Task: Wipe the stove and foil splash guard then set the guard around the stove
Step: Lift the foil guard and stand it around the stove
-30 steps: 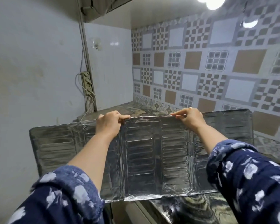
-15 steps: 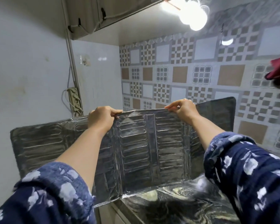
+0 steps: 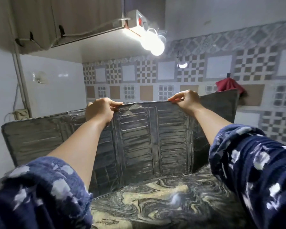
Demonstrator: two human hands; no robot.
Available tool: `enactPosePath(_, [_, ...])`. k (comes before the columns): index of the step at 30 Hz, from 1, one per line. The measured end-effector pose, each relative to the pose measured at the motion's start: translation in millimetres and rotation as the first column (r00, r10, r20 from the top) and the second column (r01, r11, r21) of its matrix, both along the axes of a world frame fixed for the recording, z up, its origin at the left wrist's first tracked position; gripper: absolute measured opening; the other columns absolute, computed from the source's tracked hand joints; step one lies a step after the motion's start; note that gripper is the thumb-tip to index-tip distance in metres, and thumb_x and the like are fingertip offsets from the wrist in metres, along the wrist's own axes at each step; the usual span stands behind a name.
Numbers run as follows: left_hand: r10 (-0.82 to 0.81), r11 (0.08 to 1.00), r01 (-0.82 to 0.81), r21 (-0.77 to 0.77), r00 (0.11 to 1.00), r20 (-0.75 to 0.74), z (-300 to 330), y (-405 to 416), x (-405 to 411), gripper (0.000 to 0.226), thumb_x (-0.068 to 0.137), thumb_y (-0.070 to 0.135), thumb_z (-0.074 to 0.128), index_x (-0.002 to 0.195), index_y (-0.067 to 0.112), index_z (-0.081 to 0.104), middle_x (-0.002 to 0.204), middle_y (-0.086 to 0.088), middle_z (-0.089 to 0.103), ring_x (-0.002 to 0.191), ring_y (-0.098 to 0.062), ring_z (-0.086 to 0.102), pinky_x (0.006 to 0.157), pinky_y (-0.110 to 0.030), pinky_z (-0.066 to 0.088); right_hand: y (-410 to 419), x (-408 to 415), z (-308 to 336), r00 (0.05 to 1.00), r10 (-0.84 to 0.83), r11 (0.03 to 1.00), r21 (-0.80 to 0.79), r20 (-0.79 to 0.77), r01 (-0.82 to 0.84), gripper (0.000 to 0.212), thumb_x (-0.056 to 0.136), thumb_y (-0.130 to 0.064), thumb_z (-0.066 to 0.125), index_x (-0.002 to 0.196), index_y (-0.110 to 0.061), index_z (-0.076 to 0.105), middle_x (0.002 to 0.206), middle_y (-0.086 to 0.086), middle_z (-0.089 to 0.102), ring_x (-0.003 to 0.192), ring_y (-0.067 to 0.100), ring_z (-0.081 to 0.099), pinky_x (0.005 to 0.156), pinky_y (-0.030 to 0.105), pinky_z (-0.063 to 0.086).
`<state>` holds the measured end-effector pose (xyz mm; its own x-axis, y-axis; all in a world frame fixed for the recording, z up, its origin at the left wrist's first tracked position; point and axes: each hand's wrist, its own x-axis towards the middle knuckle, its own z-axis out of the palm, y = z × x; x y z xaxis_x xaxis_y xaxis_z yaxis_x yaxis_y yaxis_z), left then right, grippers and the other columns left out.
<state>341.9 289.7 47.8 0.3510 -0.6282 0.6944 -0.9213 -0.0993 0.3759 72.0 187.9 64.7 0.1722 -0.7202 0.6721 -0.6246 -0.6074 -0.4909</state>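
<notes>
While both hands pinch its top edge, the foil splash guard (image 3: 139, 138) stands upright on the marbled bench (image 3: 163, 200), its lower edge resting near the back, close to the tiled wall (image 3: 196, 73). The left hand (image 3: 100, 111) has its fingers (image 3: 116, 104) clamped together on the rim of the middle panel; the right hand (image 3: 187, 99) pinches the same rim further right, thumb and fingertips closed on the metal. The side wings fold forward, the left one reaching past the bench's left edge, the right one rising beside a red cloth (image 3: 228, 85) hanging on the wall. No stove is in view.

The guard looks thin and light, embossed for a little stiffness yet easily dented or creased at its folds. Its edges may be sharp, so a gentle two-point hold along the top rim seems wisest, with the wings left free to hinge.
</notes>
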Motion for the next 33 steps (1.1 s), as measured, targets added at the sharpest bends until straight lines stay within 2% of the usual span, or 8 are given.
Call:
enactPosePath(4, [-0.145, 0.989, 0.145, -0.008, 0.989, -0.029, 6.1, -22.9, -34.8, 0.026, 0.089, 0.022, 0.063, 0.107, 0.039, 0.069, 0.119, 0.008, 0.068, 0.109, -0.024, 0.059, 0.081, -0.029, 0.043, 0.7, -44.1, 12.8, 0.996, -0.089, 0.996, -0.019, -0.018, 0.088, 0.016, 0.083, -0.017, 0.07, 0.09, -0.03, 0.077, 0.096, -0.003, 0.076, 0.098, 0.016, 0.067, 0.098, 0.041, 0.048])
enactPosePath(8, [-0.274, 0.96, 0.276, -0.05, 0.961, 0.041, 14.6, -43.5, -74.5, 0.024, 0.087, 0.028, 0.067, 0.109, 0.038, 0.069, 0.119, 0.011, 0.067, 0.109, -0.017, 0.06, 0.091, -0.031, 0.041, 5.8, -87.8, 24.7, 0.982, -0.187, 0.982, -0.049, -0.033, 0.185, 0.02, 0.084, -0.01, 0.067, 0.099, -0.021, 0.076, 0.107, 0.004, 0.074, 0.102, 0.019, 0.067, 0.096, 0.036, 0.05])
enactPosePath(11, [-0.297, 0.951, 0.302, -0.061, 0.951, 0.085, 21.5, -61.3, -107.6, 0.023, 0.089, 0.031, 0.062, 0.109, 0.039, 0.069, 0.12, 0.012, 0.066, 0.111, -0.016, 0.059, 0.092, -0.032, 0.038, 6.9, -120.6, 31.4, 0.955, -0.294, 0.951, -0.12, -0.049, 0.286, 0.02, 0.085, -0.01, 0.066, 0.099, -0.019, 0.076, 0.107, 0.004, 0.073, 0.103, 0.021, 0.066, 0.094, 0.032, 0.05])
enactPosePath(16, [-0.381, 0.914, 0.368, -0.168, 0.924, -0.047, 27.1, -91.6, -166.4, 0.019, 0.089, 0.028, 0.06, 0.099, 0.037, 0.073, 0.105, 0.015, 0.072, 0.105, -0.014, 0.062, 0.089, -0.029, 0.046, 3.9, -177.5, 38.3, 0.932, -0.361, 0.923, -0.156, -0.03, 0.353, 0.018, 0.085, -0.014, 0.068, 0.101, -0.017, 0.075, 0.107, 0.006, 0.074, 0.101, 0.021, 0.067, 0.086, 0.026, 0.049])
enactPosePath(18, [-0.409, 0.897, 0.401, -0.185, 0.912, -0.009, 28.7, -101.4, -191.8, 0.018, 0.087, 0.029, 0.063, 0.1, 0.037, 0.073, 0.107, 0.012, 0.073, 0.104, -0.018, 0.063, 0.089, -0.03, 0.048, -0.9, -202.8, 40.2, 0.924, -0.381, 0.913, -0.166, -0.015, 0.374, 0.018, 0.084, -0.016, 0.069, 0.101, -0.017, 0.076, 0.107, 0.006, 0.074, 0.101, 0.022, 0.067, 0.087, 0.03, 0.05])
enactPosePath(21, [-0.423, 0.884, 0.432, -0.179, 0.902, 0.086, 31.8, -119.4, -230.6, 0.02, 0.088, 0.029, 0.063, 0.104, 0.037, 0.071, 0.111, 0.009, 0.071, 0.103, -0.021, 0.062, 0.083, -0.03, 0.038, -12.2, -242.2, 41.0, 0.904, -0.427, 0.891, -0.179, -0.017, 0.417, 0.016, 0.084, -0.019, 0.07, 0.099, -0.021, 0.076, 0.106, 0.003, 0.074, 0.104, 0.022, 0.066, 0.094, 0.038, 0.048])
enactPosePath(24, [-0.429, 0.879, 0.445, -0.172, 0.895, 0.12, 34.0, -140.8, -272.4, 0.022, 0.089, 0.03, 0.062, 0.108, 0.037, 0.07, 0.114, 0.007, 0.07, 0.103, -0.021, 0.062, 0.085, -0.032, 0.036, -25.9, -281.2, 42.1, 0.898, -0.44, 0.882, -0.185, -0.002, 0.432, 0.016, 0.084, -0.018, 0.07, 0.098, -0.021, 0.076, 0.105, 0.003, 0.074, 0.104, 0.023, 0.066, 0.096, 0.045, 0.045])
enactPosePath(33, [-0.479, 0.854, 0.498, -0.152, 0.866, 0.145, 44.3, -226.9, -385.7, 0.025, 0.09, 0.028, 0.06, 0.111, 0.039, 0.068, 0.111, 0.007, 0.069, 0.098, -0.021, 0.062, 0.088, -0.037, 0.039, -103.2, -399.4, 53.8, 0.891, -0.455, 0.877, -0.178, -0.004, 0.447, 0.014, 0.084, -0.019, 0.07, 0.096, -0.024, 0.077, 0.103, 0.001, 0.075, 0.099, 0.02, 0.066, 0.093, 0.042, 0.049])
